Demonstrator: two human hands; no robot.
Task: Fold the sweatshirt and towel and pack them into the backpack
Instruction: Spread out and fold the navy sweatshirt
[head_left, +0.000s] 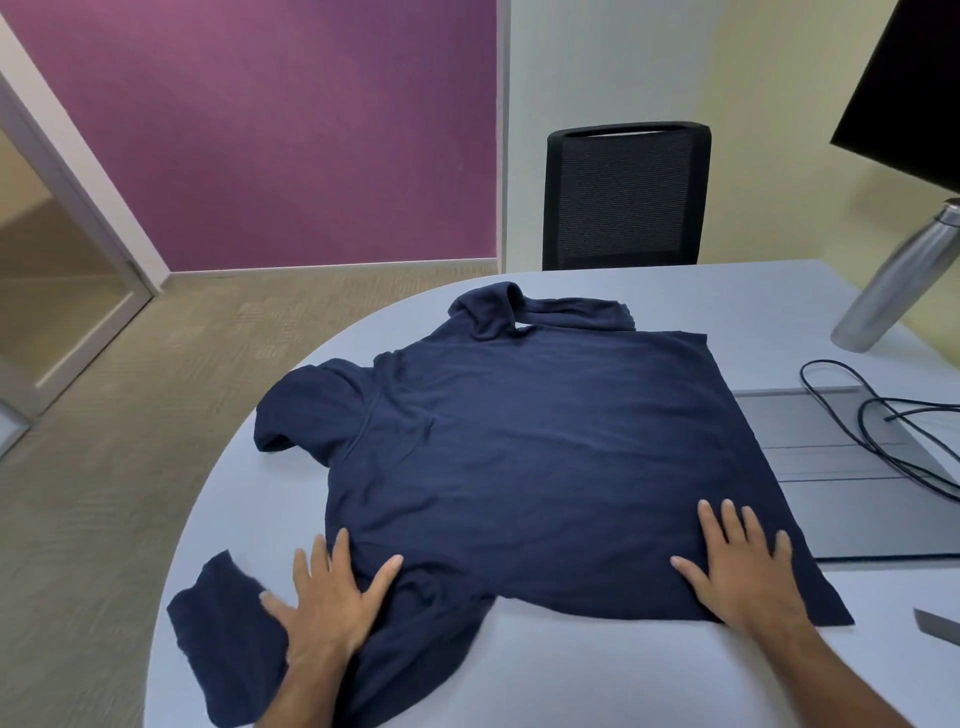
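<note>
1. The dark navy sweatshirt (524, 452) is lying spread on the pale grey rounded surface (597, 675); folding is only beginning.
2. The left hand (332, 603) and right hand (743, 571) are pressing flat on its near edge, fingers straight and apart.
3. The next move probably calls for folding a sleeve inward.
4. No backpack or towel is showing.

A single wide-angle camera sits on the person's head, looking forward and steeply down over the table (597, 675); the near edge of the table falls below the frame, and both forearms enter from the bottom; the sweatshirt (519, 457) fills the centre at close range; the lens bends straight lines near the borders; beyond the table the view takes in a chair (626, 197), the floor (130, 415) at left and the walls behind; no second view shares the scene.
</note>
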